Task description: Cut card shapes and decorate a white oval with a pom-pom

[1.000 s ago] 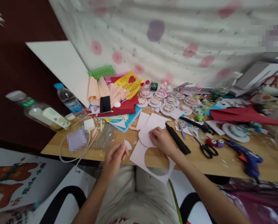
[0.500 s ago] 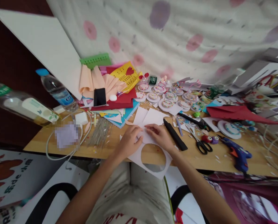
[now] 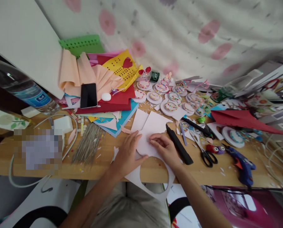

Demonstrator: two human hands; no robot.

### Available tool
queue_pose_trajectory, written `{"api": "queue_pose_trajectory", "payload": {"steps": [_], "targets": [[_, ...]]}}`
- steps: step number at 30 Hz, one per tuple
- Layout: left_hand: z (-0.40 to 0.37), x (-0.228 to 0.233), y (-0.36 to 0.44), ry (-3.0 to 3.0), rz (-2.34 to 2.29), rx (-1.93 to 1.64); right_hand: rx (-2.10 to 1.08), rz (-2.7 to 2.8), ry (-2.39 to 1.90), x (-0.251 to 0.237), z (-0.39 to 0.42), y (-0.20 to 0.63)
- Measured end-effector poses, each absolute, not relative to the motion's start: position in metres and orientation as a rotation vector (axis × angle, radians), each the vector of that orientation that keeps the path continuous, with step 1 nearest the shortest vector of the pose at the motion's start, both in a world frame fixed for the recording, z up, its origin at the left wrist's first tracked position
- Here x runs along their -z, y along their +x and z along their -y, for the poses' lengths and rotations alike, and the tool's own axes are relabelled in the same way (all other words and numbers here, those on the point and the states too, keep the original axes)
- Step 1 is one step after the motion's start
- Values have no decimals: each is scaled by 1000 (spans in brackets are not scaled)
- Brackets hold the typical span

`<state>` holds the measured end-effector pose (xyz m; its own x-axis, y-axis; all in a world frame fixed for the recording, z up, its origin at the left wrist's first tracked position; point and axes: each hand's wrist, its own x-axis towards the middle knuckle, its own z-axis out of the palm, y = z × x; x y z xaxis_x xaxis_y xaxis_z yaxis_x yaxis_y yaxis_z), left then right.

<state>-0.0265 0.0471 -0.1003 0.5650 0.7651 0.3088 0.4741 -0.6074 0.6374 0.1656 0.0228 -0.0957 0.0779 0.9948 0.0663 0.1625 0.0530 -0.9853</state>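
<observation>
On the near edge of the wooden table (image 3: pixel 46 171), both of the person's hands rest on a pale pink paper sheet (image 3: pixel 145 144) that hangs partly over the table's front and has a large round hole cut from its lower part. The left hand (image 3: pixel 128 153) lies flat with fingers spread, pressing the sheet's left side; it grasps nothing. The right hand (image 3: pixel 164 148) sits just beside it on the sheet's right side, fingers bent with the tips pressing the paper, not closed around anything. Touching distance to the right of that hand lies a black utility knife (image 3: pixel 179 145), and further right a pair of black-handled scissors (image 3: pixel 205 152) and a blue glue gun (image 3: pixel 241 163). Behind the hands stands a cluster of small round paper decorations (image 3: pixel 171 106). To the left, a black phone (image 3: pixel 88 95) lies on stacked coloured paper (image 3: pixel 113 106), near a bundle of thin wires (image 3: pixel 88 144) and a water bottle (image 3: pixel 22 87).
</observation>
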Motion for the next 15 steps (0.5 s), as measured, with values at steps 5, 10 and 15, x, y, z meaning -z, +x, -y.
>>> {"api": "queue_pose_trajectory", "payload": {"steps": [5,10,15], "targets": [[-49,100,-24,2297,-1019,-807,-1080,1276,-1221,79,-23,166],[-46,86,-24,2270,-993,-838,-852,1631,-1295,59,-19,169],[-41,85,-28,2284,-943,-711,-646,2045,-1365,51,-17,167]]}}
